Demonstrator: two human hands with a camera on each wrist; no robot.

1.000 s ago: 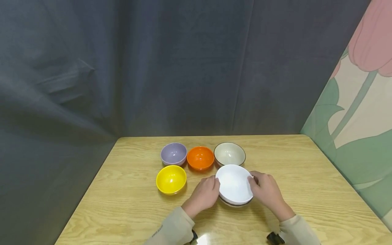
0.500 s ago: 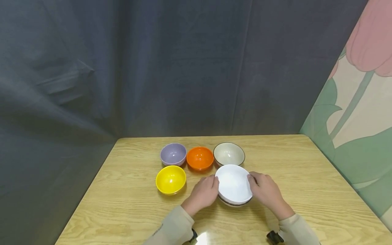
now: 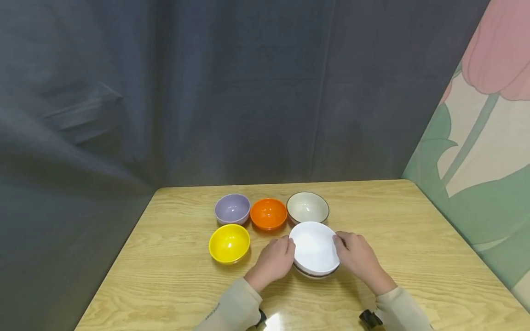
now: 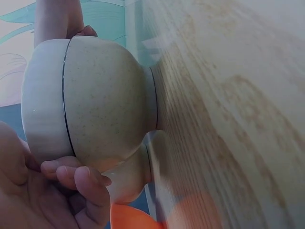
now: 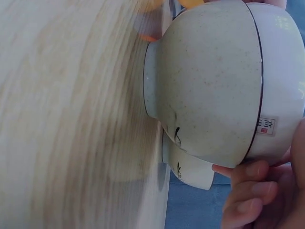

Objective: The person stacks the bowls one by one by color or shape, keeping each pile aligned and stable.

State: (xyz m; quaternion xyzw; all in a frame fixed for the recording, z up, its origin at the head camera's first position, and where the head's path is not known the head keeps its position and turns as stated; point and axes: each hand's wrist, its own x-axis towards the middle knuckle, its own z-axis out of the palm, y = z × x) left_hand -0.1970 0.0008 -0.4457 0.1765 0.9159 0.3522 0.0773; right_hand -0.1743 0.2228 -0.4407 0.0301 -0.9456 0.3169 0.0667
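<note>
A pale wood-grain table (image 3: 141, 280) fills the lower scene, a bright glare patch near its front edge. Behind it and to the left hangs a dark grey-blue cloth (image 3: 248, 92); on the right stands a wall (image 3: 476, 184) painted with a pink tulip and green leaves.

At the back of the table, left to right, sit a purple bowl (image 3: 233, 209), an orange bowl (image 3: 268, 214) and a cream bowl (image 3: 308, 208) with a dark rim. A yellow bowl (image 3: 229, 244) sits in front of the purple one. All four stand upright, their shiny insides facing up.

In front of the cream bowl, a white bowl (image 3: 314, 246) sits nested in a speckled bowl (image 4: 102, 95), whose dark-lined rim circles it. A small printed label (image 5: 266, 126) shows on the white bowl's side.

The left hand (image 3: 273, 259) and right hand (image 3: 358, 255) grasp the white bowl from opposite sides, thumbs at its rim, fingers curled beneath.

Counted: six bowls, two of them stacked; two hands, in beige sleeves (image 3: 236, 305).
</note>
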